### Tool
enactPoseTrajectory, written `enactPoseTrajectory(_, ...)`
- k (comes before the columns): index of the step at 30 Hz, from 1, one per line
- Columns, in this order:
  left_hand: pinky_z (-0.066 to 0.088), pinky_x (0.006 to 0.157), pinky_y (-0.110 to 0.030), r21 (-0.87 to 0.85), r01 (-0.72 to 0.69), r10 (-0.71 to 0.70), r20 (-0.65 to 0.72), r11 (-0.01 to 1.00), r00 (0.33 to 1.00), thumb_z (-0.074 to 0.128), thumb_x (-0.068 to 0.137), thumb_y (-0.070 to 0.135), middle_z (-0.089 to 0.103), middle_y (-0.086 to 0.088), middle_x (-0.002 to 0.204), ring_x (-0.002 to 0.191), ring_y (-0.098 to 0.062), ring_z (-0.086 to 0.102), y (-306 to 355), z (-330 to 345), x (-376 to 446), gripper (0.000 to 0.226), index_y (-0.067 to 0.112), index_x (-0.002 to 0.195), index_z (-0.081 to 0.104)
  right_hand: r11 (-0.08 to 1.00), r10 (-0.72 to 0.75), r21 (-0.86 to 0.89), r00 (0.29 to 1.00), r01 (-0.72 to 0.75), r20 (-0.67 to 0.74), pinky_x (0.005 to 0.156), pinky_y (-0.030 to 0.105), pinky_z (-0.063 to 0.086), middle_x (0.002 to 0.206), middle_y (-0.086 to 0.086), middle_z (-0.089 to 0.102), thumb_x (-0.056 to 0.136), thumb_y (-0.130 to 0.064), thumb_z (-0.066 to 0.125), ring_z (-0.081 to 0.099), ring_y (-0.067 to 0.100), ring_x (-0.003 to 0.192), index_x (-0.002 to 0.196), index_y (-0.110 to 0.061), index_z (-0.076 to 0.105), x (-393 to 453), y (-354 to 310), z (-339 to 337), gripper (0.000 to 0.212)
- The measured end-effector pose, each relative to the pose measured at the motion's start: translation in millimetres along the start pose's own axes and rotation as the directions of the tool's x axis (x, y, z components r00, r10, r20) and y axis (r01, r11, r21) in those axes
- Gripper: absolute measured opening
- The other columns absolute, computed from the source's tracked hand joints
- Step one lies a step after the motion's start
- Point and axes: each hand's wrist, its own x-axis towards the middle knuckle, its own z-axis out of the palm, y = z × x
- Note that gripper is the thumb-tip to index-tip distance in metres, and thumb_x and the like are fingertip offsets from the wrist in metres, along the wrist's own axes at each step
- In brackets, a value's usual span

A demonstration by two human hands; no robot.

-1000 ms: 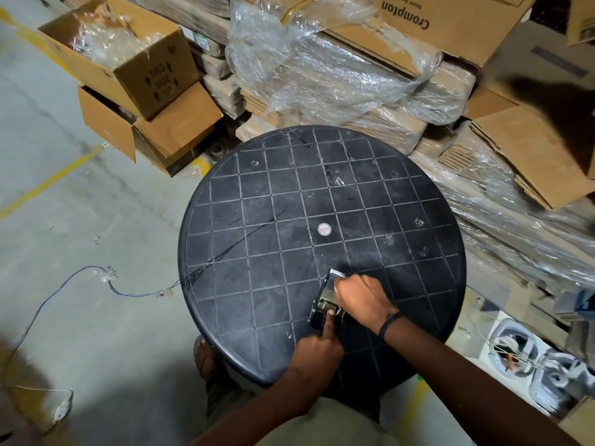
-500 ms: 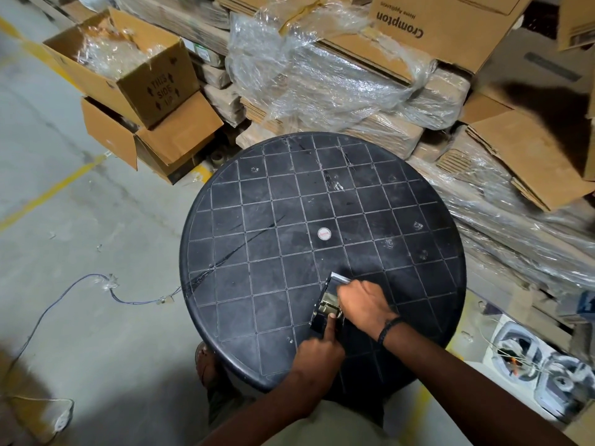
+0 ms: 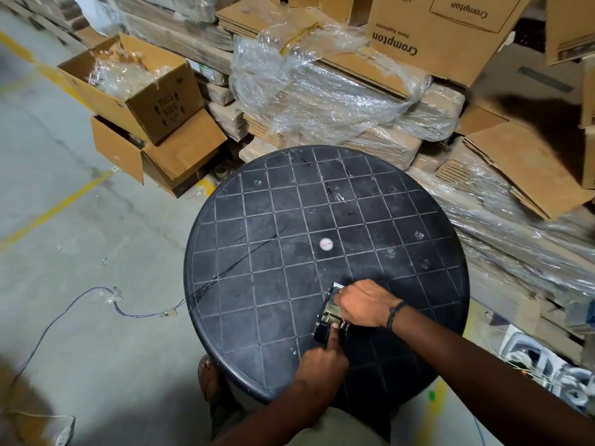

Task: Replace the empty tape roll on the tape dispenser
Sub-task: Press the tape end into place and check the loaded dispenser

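Nothing has shifted: my right hand (image 3: 362, 302) still clamps the tape dispenser (image 3: 329, 317) near the table's (image 3: 244, 252) front edge, my left hand (image 3: 323, 358) still presses one finger on it, so roll removal remains pending

The right hand (image 3: 363, 304) covers most of the dispenser (image 3: 328, 312); any roll on it is hidden. The table's (image 3: 225, 323) near rim lies behind both forearms.
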Motion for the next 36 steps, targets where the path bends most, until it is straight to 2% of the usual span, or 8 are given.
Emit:
enactPoseTrajectory(5, 0.029, 0.022, -0.022, -0.015, -0.008, 0.008, 0.017, 1.0, 1.0, 0.092, 0.022, 0.022, 0.075, -0.014, 0.11, 0.02, -0.014, 0.043, 1.1, -3.4, -3.7, 0.045, 0.011, 0.064, 0.078, 0.994, -0.032, 0.104, 0.999, 0.033, -0.01, 0.074, 0.039, 0.055, 0.085, 0.004, 0.066, 0.091, -0.029, 0.034, 0.063, 0.023, 0.075, 0.091, -0.014, 0.06, -3.4, 4.7, 5.3, 0.031)
enactPoseTrajectory(17, 0.034, 0.022, -0.024, 0.022, -0.019, 0.017, 0.106, 1.0, 0.994, 0.094, 0.023, 0.023, 0.074, -0.016, 0.112, 0.022, -0.015, 0.045, 2.0, -0.8, -15.5, 0.042, 0.014, 0.06, 0.076, 0.963, -0.033, 0.265, 0.997, 0.049, -0.065, 0.063, 0.031, 0.037, 0.075, -0.009, 0.046, 0.092, -0.033, 0.041, 0.047, 0.014, 0.067, 0.083, -0.021, 0.052, -17.7, -3.6, 5.9, 0.018)
enactPoseTrajectory(21, 0.043, 0.029, -0.032, 0.047, -0.06, 0.053, 0.147, 0.997, 0.988, 0.088, 0.049, 0.009, 0.059, -0.025, 0.135, 0.035, -0.023, 0.058, 1.4, -4.4, -27.5, 0.04, 0.007, 0.088, 0.078, 0.95, 0.024, 0.311, 0.998, -0.003, -0.063, 0.062, 0.027, 0.033, 0.075, -0.007, 0.049, 0.091, -0.036, 0.039, 0.047, 0.013, 0.063, 0.08, -0.019, 0.051, -20.5, 4.2, 4.8, 0.023)
enactPoseTrajectory(24, 0.053, 0.051, -0.043, 0.015, -0.07, 0.067, 0.16, 0.997, 0.985, 0.059, 0.081, -0.006, 0.024, -0.029, 0.158, 0.065, -0.037, 0.069, -1.1, -5.5, -31.0, 0.047, -0.007, 0.128, 0.058, 0.917, 0.104, 0.389, 0.994, -0.087, -0.025, 0.06, 0.029, 0.038, 0.076, -0.008, 0.05, 0.09, -0.033, 0.042, 0.049, 0.012, 0.064, 0.077, -0.022, 0.048, -17.7, 15.5, 6.7, 0.018)
enactPoseTrajectory(29, 0.048, 0.06, -0.045, 0.043, -0.104, 0.1, 0.092, 0.994, 0.991, 0.044, 0.09, -0.01, 0.005, -0.028, 0.162, 0.08, -0.041, 0.067, -6.6, -2.5, -33.4, 0.06, -0.011, 0.147, 0.027, 0.793, 0.217, 0.572, 0.974, -0.211, 0.058, 0.066, 0.027, 0.047, 0.077, -0.007, 0.056, 0.092, -0.026, 0.048, 0.051, 0.006, 0.065, 0.071, -0.025, 0.048, -1.4, 29.4, 19.0, 0.021)
enactPoseTrajectory(31, 0.05, 0.049, -0.04, 0.024, -0.059, 0.057, 0.077, 0.998, 0.995, 0.067, 0.079, 0.0, 0.017, -0.024, 0.161, 0.063, -0.033, 0.068, -7.6, -1.8, -34.5, 0.06, -0.003, 0.137, 0.051, 0.722, 0.259, 0.643, 0.961, -0.257, 0.093, 0.063, 0.026, 0.044, 0.071, -0.009, 0.056, 0.092, -0.024, 0.051, 0.048, 0.005, 0.06, 0.068, -0.024, 0.05, 8.0, 29.2, 21.2, 0.024)
enactPoseTrajectory(34, 0.035, 0.028, -0.023, 0.051, -0.011, 0.008, 0.046, 0.999, 0.999, 0.093, 0.029, 0.018, 0.063, -0.013, 0.134, 0.03, -0.016, 0.052, -12.2, 2.2, -31.5, 0.065, 0.014, 0.093, 0.078, 0.57, 0.319, 0.747, 0.93, -0.343, 0.184, 0.061, 0.025, 0.045, 0.07, -0.007, 0.06, 0.091, -0.024, 0.058, 0.051, 0.006, 0.06, 0.077, -0.016, 0.063, 22.9, 29.8, 27.3, 0.017)
enactPoseTrajectory(36, 0.044, 0.035, -0.028, -0.005, 0.008, -0.007, 0.066, 1.0, 0.998, 0.089, 0.042, 0.019, 0.055, -0.011, 0.144, 0.042, -0.02, 0.061, -11.3, -4.8, -33.9, 0.068, 0.014, 0.108, 0.073, 0.461, 0.334, 0.779, 0.896, -0.425, 0.291, 0.06, 0.023, 0.047, 0.073, -0.004, 0.061, 0.086, -0.026, 0.061, 0.053, 0.009, 0.063, 0.081, -0.015, 0.067, 33.1, 28.1, 34.9, 0.014)
